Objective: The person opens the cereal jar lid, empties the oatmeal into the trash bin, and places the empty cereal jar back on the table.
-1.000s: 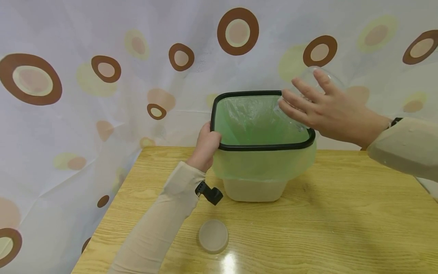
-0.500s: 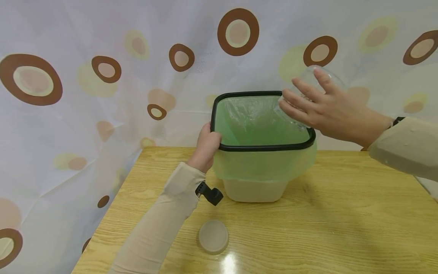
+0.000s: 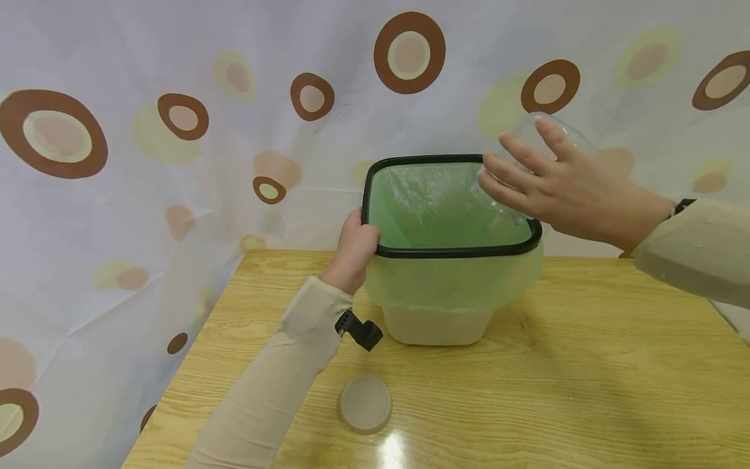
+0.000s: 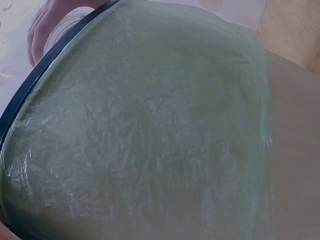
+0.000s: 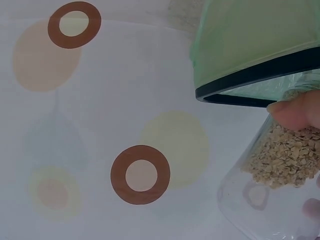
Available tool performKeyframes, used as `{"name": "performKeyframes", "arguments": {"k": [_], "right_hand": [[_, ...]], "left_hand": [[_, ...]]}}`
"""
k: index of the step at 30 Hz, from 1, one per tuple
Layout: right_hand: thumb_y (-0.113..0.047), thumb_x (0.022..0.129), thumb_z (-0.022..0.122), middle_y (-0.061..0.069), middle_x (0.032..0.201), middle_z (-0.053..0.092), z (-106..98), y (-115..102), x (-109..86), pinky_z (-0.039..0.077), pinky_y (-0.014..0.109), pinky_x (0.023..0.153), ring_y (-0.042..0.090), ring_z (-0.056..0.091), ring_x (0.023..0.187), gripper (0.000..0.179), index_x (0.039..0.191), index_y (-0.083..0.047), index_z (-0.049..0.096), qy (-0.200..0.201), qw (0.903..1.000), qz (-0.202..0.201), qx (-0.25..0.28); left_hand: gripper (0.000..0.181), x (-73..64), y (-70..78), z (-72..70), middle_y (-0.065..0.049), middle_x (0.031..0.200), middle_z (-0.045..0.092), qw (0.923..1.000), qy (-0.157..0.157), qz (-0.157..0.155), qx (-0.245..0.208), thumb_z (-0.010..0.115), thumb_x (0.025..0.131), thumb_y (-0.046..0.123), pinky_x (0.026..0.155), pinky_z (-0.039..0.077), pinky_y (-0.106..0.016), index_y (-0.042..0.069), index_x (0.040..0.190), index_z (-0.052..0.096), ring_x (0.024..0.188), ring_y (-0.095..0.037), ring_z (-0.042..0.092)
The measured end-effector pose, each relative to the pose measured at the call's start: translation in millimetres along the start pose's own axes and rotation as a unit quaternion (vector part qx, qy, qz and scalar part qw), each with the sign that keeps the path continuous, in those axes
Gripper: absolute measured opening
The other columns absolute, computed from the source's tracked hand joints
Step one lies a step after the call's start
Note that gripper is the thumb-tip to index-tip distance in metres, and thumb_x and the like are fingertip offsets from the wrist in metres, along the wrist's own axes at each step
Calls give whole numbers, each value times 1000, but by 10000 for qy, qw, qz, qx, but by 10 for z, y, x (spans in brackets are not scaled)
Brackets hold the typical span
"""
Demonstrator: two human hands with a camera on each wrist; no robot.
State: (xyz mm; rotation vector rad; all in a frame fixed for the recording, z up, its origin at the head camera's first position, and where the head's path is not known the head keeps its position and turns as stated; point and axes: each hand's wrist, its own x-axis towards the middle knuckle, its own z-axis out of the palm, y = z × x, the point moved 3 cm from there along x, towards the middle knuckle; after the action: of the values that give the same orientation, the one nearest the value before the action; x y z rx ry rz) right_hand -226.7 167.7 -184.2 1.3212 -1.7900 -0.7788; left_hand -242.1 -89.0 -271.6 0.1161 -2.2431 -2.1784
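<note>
A pale bin with a black rim and a green bag liner stands on the wooden table. My left hand grips the bin's left rim. My right hand holds a clear jar tilted mouth-down over the bin's right rim. In the right wrist view the jar holds tan grain-like flakes near its mouth, just beside the rim. The left wrist view is filled by the liner-covered bin wall.
A round translucent lid lies flat on the table near the front, below my left forearm. A white curtain with brown and yellow circles hangs close behind and to the left of the table. The table's left edge runs diagonally.
</note>
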Motion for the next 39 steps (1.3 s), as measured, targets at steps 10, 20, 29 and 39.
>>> {"name": "performKeyframes", "arguments": {"k": [10,20,29,39], "right_hand": [[3,58,88,22,137,49,-8,-4,-1,27,63,104,43,39,129,85,134,-1,52,-18,10000,-54,-22],[1,55,91,22,138,48,-16,-12,4,26,63,104,43,38,130,90,136,-2,51,-173,9997,-126,-64],[-1,52,93,23,138,48,-23,-11,-14,27,63,104,44,37,130,95,136,-1,49,-156,9997,-157,-35],[0,48,94,23,137,47,-6,3,3,29,63,101,44,38,129,98,134,0,49,109,9996,-238,-60]], "left_hand": [[66,6,-4,-5,-14,145,39,10000,-7,-9,-11,32,86,-13,87,29,-35,1,150,28,114,-24,38],[67,8,0,-12,-13,147,38,9999,33,-80,59,32,85,-14,87,30,-35,2,150,29,116,-23,38],[66,8,2,9,-12,145,40,9998,57,-121,113,32,85,-14,89,32,-34,2,149,31,115,-22,38],[68,16,-2,9,-12,149,37,9999,59,-92,100,33,85,-13,89,31,-34,2,150,29,118,-22,38]]}}
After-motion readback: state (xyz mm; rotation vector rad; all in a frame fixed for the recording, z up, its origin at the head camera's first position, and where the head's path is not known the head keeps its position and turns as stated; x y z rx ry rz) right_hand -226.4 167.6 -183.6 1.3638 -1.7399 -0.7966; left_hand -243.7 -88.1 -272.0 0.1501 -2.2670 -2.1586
